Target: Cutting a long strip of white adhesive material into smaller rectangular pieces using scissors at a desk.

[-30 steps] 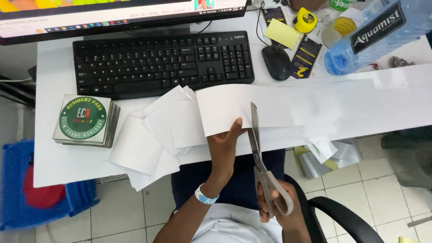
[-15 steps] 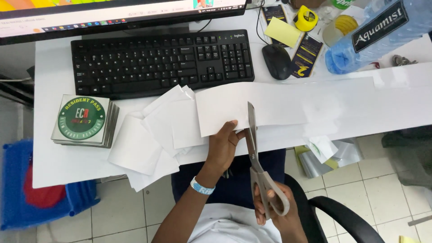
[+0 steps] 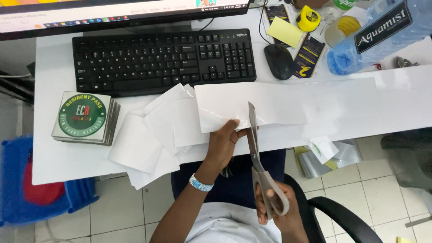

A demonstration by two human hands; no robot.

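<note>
Your right hand (image 3: pixel 276 211) is closed through the grey handles of the scissors (image 3: pixel 258 153), low in front of your body, and the blades point up and away from you into the near edge of the paper strip (image 3: pixel 288 101). Your left hand (image 3: pixel 223 143) grips this same near edge, thumb on top, just beside the blades on their left. The strip is long and white; it lies across the worktop (image 3: pixel 49 153) and runs out to the right side.

For a good cut, I think you should keep the paper flat and a little tight between your left fingers and the blades, and hold the scissors square to the strip edge, so the line does not wander. Keep your left thumb clear of the blade path, it is very near now.

To the left lies a loose pile of cut paper pieces (image 3: pixel 148 135), partly hanging over the worktop edge. Further left is a stack of square cards (image 3: pixel 83 118). Behind are the black keyboard (image 3: pixel 162 60), the mouse (image 3: pixel 279 60) and a blue water bottle (image 3: pixel 378 33).
</note>
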